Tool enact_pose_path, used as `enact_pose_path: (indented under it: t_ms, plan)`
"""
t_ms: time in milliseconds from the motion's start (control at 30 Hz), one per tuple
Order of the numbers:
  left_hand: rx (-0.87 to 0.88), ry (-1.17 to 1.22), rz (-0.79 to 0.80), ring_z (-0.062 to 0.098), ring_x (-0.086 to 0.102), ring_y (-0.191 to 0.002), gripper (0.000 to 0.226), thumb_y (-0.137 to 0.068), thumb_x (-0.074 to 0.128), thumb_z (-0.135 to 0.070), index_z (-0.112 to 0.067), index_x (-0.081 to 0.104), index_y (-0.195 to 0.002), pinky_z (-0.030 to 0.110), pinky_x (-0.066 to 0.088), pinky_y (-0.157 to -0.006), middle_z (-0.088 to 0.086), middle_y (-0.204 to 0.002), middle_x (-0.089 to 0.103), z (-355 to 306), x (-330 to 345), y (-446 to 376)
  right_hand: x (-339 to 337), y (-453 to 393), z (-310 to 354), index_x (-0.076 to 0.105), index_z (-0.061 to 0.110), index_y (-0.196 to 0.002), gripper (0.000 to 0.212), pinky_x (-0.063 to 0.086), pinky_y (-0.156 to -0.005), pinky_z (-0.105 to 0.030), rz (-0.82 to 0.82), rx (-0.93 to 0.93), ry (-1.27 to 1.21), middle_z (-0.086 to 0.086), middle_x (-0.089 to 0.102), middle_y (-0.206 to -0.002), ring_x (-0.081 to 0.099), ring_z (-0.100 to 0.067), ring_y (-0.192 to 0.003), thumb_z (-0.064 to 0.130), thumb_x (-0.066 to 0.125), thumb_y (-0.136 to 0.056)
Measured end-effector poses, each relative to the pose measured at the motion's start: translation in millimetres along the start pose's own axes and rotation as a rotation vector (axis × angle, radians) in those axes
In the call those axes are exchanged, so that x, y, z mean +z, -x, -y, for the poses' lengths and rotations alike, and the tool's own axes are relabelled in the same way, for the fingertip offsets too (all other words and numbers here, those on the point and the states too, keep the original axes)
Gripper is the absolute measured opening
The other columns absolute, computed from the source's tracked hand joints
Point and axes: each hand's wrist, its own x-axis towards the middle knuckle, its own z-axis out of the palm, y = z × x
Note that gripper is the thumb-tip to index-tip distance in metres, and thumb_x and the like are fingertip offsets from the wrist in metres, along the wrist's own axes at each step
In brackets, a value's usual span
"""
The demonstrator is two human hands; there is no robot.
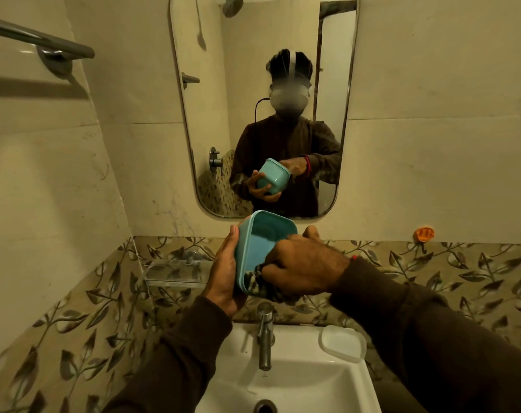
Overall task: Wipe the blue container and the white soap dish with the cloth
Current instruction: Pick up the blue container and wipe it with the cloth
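A: From the head camera, what is the blue container [260, 244] like?

B: Smooth plastic, a rounded rectangle with a raised rim, teal-blue. It is held up above the sink [318, 380], tipped on its side so the open mouth faces the camera.

A: And the left hand [225, 271]?

B: It cups the container's left wall, palm against the plastic, its fingers [233, 234] curled round the outside and closed on it.

A: The right hand [305, 265]?

B: Its fingers are bunched tight around the cloth [260, 283], a dark, crumpled, patterned rag. Hand and cloth press into the container's lower right corner, at the rim; the thumb sticks up behind the far edge.

A: Where is the white soap dish [344, 342]?

B: It rests on the sink's back right ledge, just right of the metal tap [265, 338]. It is a translucent white, softly rounded rectangle, well below both hands and touched by neither.

A: Anything else?

B: A rounded mirror [211, 114] on the glossy tiled wall reflects the person holding the container. A band of leaf-patterned tiles runs behind the sink, and a metal towel rail [41, 40] sits upper left.
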Motion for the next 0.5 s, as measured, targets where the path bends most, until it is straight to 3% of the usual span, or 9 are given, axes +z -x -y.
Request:
enact_pose_path:
  t_ms: [167, 233, 300, 400, 433, 500]
  plan:
    - [0.105, 0.085, -0.058, 0.031, 0.07, -0.102, 0.07, -0.099, 0.033, -0.065, -0.014, 0.057, -0.14, 0.043, 0.063, -0.073, 0.019, -0.126, 0.068, -19, -22, -7, -25, 10, -16, 0.057, 0.025, -0.058, 0.046, 0.026, -0.088, -0.044, -0.041, -0.001, 0.14, 0.004, 0.059, -0.063, 0.053, -0.012, -0.071, 0.055, 0.032, -0.082]
    - [0.147, 0.133, -0.031, 0.03, 0.069, -0.106, 0.071, -0.098, 0.032, -0.067, -0.017, 0.055, -0.143, 0.044, 0.063, -0.074, 0.014, -0.125, 0.069, -31, -34, -8, -34, 16, -24, 0.064, 0.025, -0.063, 0.049, 0.029, -0.088, -0.042, -0.118, 0.046, 0.077, 0.004, 0.063, -0.066, 0.055, -0.012, -0.071, 0.055, 0.029, -0.08]
    - [0.165, 0.129, 0.003, 0.034, 0.066, -0.114, 0.077, -0.095, 0.031, -0.072, -0.017, 0.053, -0.145, 0.049, 0.062, -0.081, 0.015, -0.133, 0.065, -33, -37, -9, -40, 18, -30, 0.068, 0.022, -0.068, 0.045, 0.038, -0.084, -0.037, -0.279, 0.092, -0.182, 0.003, 0.065, -0.066, 0.059, -0.013, -0.068, 0.051, 0.036, -0.081]
    - [0.146, 0.098, 0.052, 0.04, 0.058, -0.127, 0.079, -0.095, 0.029, -0.073, -0.017, 0.052, -0.145, 0.058, 0.051, -0.1, 0.02, -0.142, 0.059, -19, -26, -9, -38, 9, -21, 0.068, 0.029, -0.079, 0.027, 0.05, -0.06, -0.019, -0.423, 0.079, -0.513, 0.011, 0.066, -0.072, 0.063, -0.003, -0.067, 0.044, 0.046, -0.086]
    - [0.131, 0.115, 0.062, 0.038, 0.061, -0.125, 0.075, -0.097, 0.029, -0.071, -0.017, 0.057, -0.142, 0.055, 0.054, -0.098, 0.02, -0.141, 0.061, -12, -19, -9, -33, 3, -16, 0.068, 0.029, -0.086, 0.023, 0.054, -0.061, -0.021, -0.415, 0.081, -0.486, 0.01, 0.067, -0.076, 0.063, -0.003, -0.07, 0.042, 0.049, -0.087]
    - [0.088, 0.154, 0.081, 0.033, 0.067, -0.119, 0.067, -0.102, 0.028, -0.064, -0.017, 0.066, -0.131, 0.049, 0.06, -0.088, 0.019, -0.135, 0.066, 0, -6, -7, -15, -10, -3, 0.066, 0.025, -0.096, 0.023, 0.055, -0.076, -0.037, -0.346, 0.117, -0.258, 0.002, 0.068, -0.086, 0.062, -0.014, -0.081, 0.04, 0.049, -0.089]
